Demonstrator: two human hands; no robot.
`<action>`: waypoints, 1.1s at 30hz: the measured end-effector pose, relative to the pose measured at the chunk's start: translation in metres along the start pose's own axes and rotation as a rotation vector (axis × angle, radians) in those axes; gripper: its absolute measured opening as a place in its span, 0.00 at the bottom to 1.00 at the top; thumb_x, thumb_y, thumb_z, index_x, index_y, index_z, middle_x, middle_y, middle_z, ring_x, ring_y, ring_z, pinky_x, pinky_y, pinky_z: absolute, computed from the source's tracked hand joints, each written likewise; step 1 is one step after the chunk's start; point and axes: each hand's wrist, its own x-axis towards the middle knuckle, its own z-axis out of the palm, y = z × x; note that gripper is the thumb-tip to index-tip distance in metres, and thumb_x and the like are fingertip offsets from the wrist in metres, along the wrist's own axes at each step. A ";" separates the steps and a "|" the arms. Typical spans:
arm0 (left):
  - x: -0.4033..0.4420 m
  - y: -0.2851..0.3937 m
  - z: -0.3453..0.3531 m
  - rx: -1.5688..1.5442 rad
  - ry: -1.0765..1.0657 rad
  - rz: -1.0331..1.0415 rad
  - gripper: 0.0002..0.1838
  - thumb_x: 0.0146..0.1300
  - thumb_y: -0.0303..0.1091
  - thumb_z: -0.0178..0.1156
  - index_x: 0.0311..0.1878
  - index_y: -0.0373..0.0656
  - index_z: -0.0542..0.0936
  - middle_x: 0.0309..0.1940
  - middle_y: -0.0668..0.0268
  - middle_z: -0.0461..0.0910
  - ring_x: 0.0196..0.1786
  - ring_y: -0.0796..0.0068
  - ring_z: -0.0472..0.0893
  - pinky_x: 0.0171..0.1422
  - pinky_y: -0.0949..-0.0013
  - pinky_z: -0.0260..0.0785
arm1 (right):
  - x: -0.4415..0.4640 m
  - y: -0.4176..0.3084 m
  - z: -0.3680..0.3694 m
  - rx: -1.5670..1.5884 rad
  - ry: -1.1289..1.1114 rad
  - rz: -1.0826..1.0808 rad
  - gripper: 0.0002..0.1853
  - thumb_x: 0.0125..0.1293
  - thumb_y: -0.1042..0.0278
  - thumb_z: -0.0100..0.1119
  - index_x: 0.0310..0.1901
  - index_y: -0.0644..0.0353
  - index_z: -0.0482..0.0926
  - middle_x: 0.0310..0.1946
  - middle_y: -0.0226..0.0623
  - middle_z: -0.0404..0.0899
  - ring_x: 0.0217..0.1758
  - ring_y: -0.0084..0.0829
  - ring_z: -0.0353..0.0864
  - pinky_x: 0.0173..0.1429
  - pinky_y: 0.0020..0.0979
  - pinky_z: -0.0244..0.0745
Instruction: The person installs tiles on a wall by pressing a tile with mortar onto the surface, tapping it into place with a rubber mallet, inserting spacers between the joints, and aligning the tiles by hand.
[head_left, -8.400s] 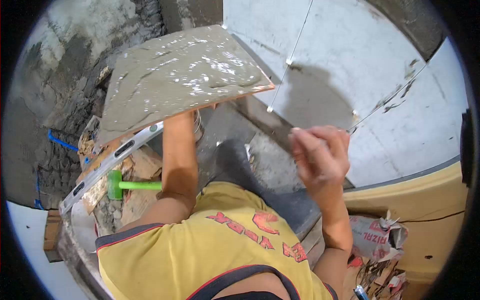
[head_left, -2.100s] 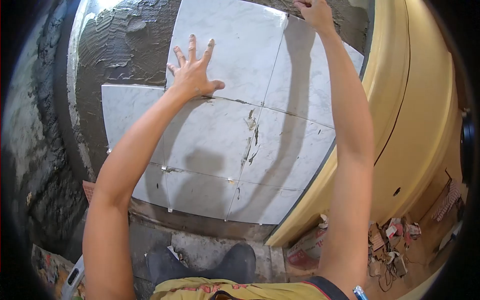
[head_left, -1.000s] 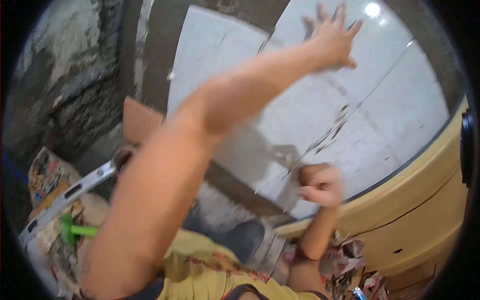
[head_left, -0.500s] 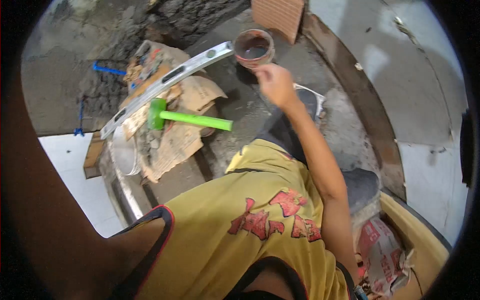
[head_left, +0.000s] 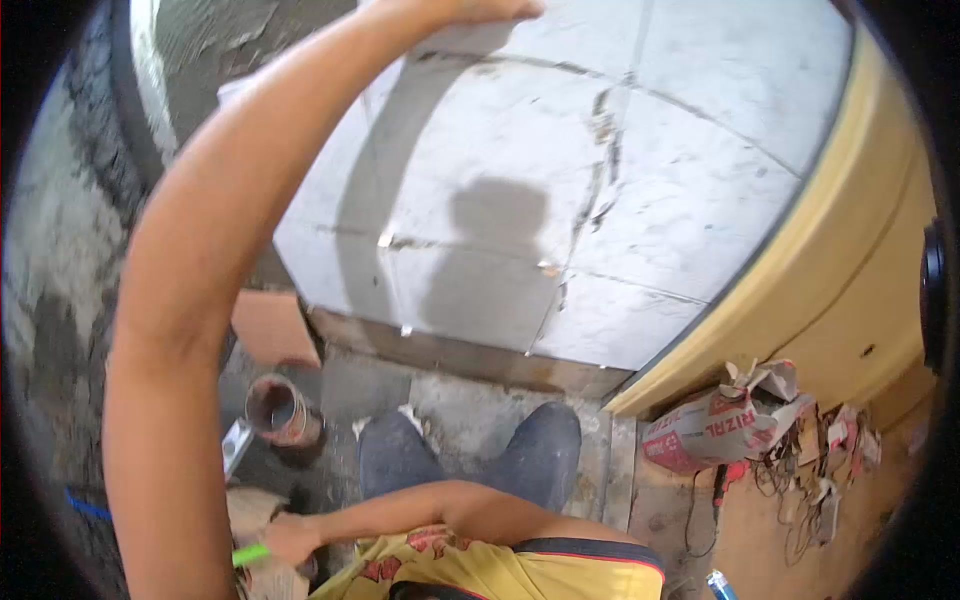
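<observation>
The fingers of the right hand (head_left: 292,540) appear clenched around the end of a green handle (head_left: 250,553), near left. The left hand (head_left: 490,8) is stretched to the upper wall tile (head_left: 580,30), at the far edge; whether its fingers are pressed or merely rested there cannot be told. The step in hand is judged to be the steadying of that tile while the tool is taken up; a firm grip, with the handle drawn clear of the left forearm, seems called for. Lower down, joined tiles (head_left: 480,130) are crossed by shadow; a bucket (head_left: 303,427) is placed on the floor, left. The tool's head is hidden by the forearm, and the upper tile is cut off at the top.
</observation>
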 end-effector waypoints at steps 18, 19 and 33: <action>-0.018 0.073 -0.013 0.029 0.035 -0.524 0.58 0.54 0.57 0.75 0.84 0.62 0.52 0.85 0.44 0.38 0.81 0.17 0.40 0.67 0.07 0.46 | -0.361 -0.071 -0.301 -0.251 1.259 0.594 0.18 0.72 0.55 0.64 0.52 0.60 0.79 0.28 0.40 0.79 0.31 0.36 0.77 0.38 0.40 0.75; -0.025 0.077 0.003 0.003 0.087 -0.588 0.57 0.56 0.56 0.74 0.84 0.58 0.53 0.85 0.44 0.39 0.81 0.17 0.40 0.67 0.07 0.45 | -0.381 -0.084 -0.334 -0.419 1.350 0.564 0.19 0.73 0.52 0.63 0.53 0.60 0.79 0.26 0.37 0.80 0.28 0.35 0.76 0.36 0.39 0.75; -0.039 0.096 0.048 0.019 0.257 -0.311 0.35 0.77 0.51 0.51 0.80 0.43 0.62 0.82 0.51 0.53 0.85 0.39 0.42 0.81 0.21 0.36 | -0.355 -0.227 -0.618 -1.410 0.765 0.852 0.26 0.73 0.39 0.59 0.42 0.61 0.78 0.25 0.54 0.83 0.33 0.59 0.84 0.38 0.54 0.76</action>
